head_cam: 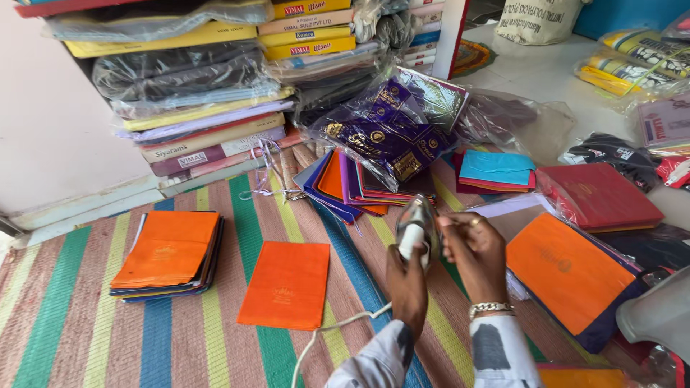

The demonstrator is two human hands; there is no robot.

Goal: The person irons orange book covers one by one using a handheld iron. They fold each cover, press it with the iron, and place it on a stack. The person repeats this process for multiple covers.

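A person seated on a striped mat (65, 323) holds a small iron (419, 215) up off the floor, nose upward, between both hands. The left hand (407, 284) is closed around the iron's white handle. The right hand (476, 253), with a ring and a bracelet, rests its curled fingers (451, 231) against the iron's side, touching rather than gripping. A white cord (338, 325) trails from the iron down past the left sleeve and out of view.

Just left of the hands, a single orange cover (285, 284) lies flat and alone on the mat. Farther left sits a neat stack (169, 253) of similar covers, orange on top. Beyond the iron, more covers are spread in a fan (345, 187) of orange, blue and purple, and behind them lie purple packets (384, 136) in clear plastic. Boxed cloth (208, 122) is piled against the wall. To the right lie a larger orange cover (568, 269) and a red one (600, 194).

By the look of it, the iron is being checked or readied in the air, not pressed on anything; its plate touches no cover. Bringing it to the lone orange cover would call for turning the plate downward, moving the right fingers off the metal and keeping the cord clear of the work.
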